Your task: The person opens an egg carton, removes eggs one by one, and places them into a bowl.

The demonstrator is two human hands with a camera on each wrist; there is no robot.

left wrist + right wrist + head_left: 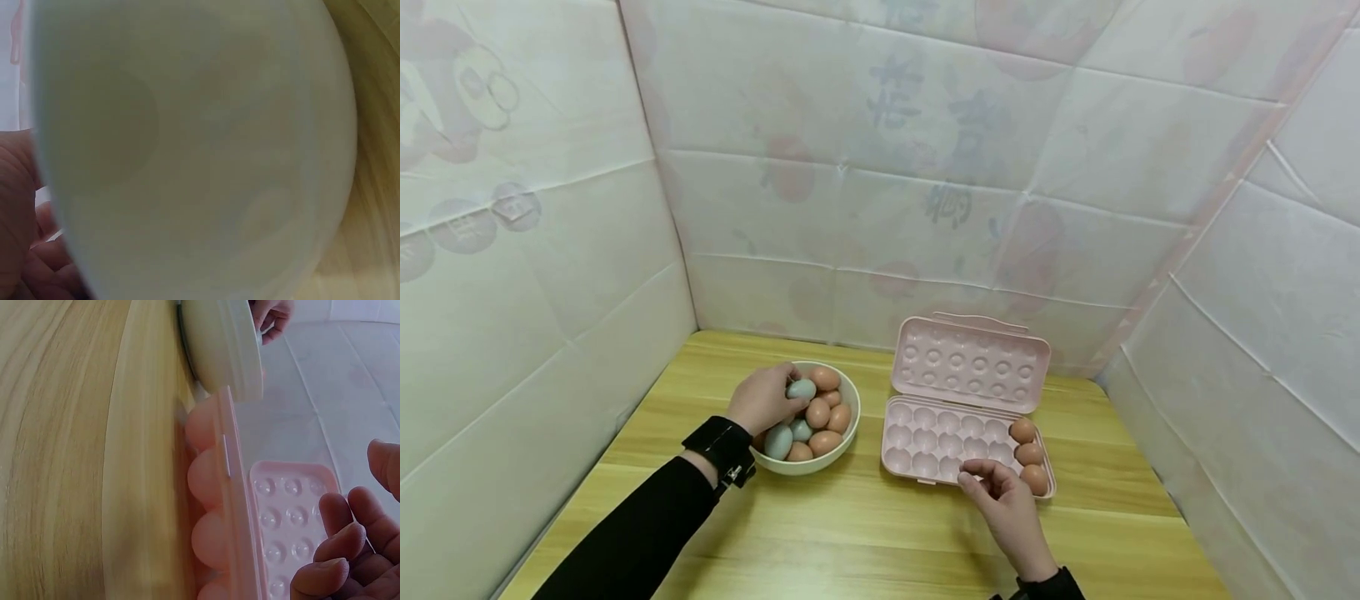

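Observation:
At the cream bowl (800, 467), my left hand (765, 398) pinches a pale blue-green egg (802, 389) between thumb and fingers, over the pile. Brown eggs (817, 412) and other blue-green eggs (778, 442) lie around it in the bowl. The left wrist view is mostly filled by the bowl's outer wall (206, 156), which hides that egg. My right hand (1006, 508) hovers by the front edge of the pink egg carton (917, 479), holding nothing, with loosely bent fingers (340, 544). Three brown eggs (1028, 454) fill the carton's right-end column.
The carton's lid (972, 362) stands raised behind its tray. Bowl and carton sit side by side on a wood-grain table (850, 533). Creased white sheeting with printed pictures (850, 217) walls in the back and both sides.

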